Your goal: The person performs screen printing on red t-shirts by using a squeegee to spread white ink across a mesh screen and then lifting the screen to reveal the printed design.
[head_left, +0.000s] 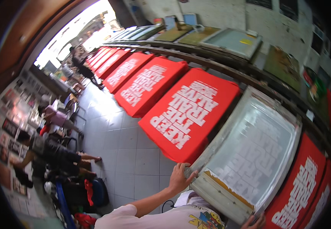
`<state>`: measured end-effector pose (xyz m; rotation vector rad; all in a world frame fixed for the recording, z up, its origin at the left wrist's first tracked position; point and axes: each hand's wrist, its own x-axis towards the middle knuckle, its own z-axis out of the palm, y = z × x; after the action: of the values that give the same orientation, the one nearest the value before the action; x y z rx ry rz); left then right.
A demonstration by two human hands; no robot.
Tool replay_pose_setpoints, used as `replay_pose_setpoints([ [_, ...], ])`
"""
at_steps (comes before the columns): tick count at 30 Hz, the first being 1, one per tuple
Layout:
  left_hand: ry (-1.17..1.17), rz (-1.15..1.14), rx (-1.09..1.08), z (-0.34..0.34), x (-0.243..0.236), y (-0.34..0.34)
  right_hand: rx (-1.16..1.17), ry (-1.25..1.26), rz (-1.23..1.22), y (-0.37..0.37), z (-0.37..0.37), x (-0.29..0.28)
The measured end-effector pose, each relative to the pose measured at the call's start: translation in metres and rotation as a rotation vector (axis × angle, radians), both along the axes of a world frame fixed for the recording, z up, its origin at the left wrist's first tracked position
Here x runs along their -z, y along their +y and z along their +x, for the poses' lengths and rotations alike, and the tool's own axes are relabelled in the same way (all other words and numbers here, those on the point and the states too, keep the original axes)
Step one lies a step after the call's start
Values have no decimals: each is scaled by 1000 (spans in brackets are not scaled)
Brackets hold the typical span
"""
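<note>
A screen printing frame point(249, 152) lies over one of the boards in the row, with pale lettering showing through its mesh and a strip of brown tape along the near end. My left hand point(181, 178) grips the frame's near left corner, thumb on top and fingers round the edge. At the near right corner, my right hand point(255, 221) has its fingers curled at the frame's edge, partly cut off by the bottom of the picture. Left of the frame is a red shirt point(196, 110) with white lettering on its board; another red shirt point(301, 187) lies to the right.
More red shirts point(150, 82) run along the row toward the bright doorway. Behind them a rail point(226, 68) and a shelf carry other screens point(230, 41). Several people point(58, 152) sit or stand along the left wall, beside chairs and bags. Grey floor tiles point(135, 152) lie between.
</note>
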<state>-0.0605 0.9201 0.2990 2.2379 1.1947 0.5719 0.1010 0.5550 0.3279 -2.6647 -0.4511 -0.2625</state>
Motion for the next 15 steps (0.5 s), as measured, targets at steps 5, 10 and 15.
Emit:
replay_pose_setpoints([
  [5, 148, -529, -66, -16, 47, -1, 313, 723, 31, -18, 41, 36],
  [10, 206, -444, -120, -2, 66, 6, 253, 601, 55, -26, 56, 68],
  [15, 174, -506, -106, 6, 51, 12, 271, 521, 5, -25, 60, 74],
])
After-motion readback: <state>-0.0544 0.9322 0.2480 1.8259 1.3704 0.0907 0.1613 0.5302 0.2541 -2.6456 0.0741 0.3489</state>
